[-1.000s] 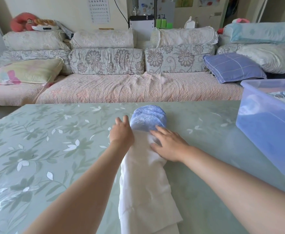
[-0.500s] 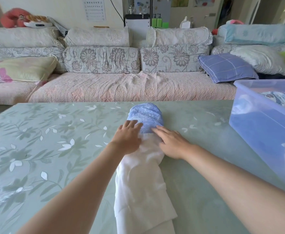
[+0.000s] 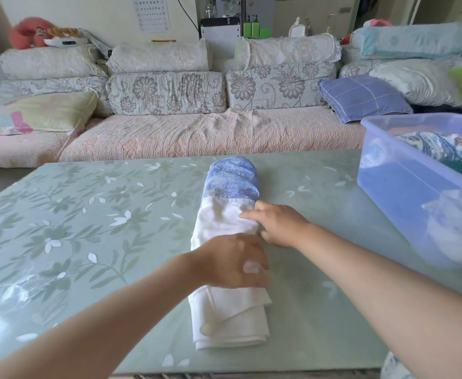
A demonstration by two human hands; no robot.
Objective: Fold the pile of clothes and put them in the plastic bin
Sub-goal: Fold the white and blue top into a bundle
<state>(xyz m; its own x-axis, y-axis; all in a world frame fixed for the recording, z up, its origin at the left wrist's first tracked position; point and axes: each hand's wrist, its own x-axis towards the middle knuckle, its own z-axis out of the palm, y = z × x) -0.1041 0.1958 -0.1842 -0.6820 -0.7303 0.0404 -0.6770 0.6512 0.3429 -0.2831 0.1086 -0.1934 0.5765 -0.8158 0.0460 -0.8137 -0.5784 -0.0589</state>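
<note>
Table (image 3: 74, 228) with green leaf-print cover at left. Left hand (image 3: 232, 262) laid across white middle of folded garment (image 3: 224, 318), fingers bent toward its right edge; blurred, grip or mere press not discernible. Garment lengthwise at table centre, blue end (image 3: 232, 179) farthest away. Right hand (image 3: 279, 225) at garment's right edge just below blue section, fingers loosely extended, index tip on white cloth. Plastic bin (image 3: 388, 187) at far right on table, folded clothes (image 3: 432, 144) inside.
</note>
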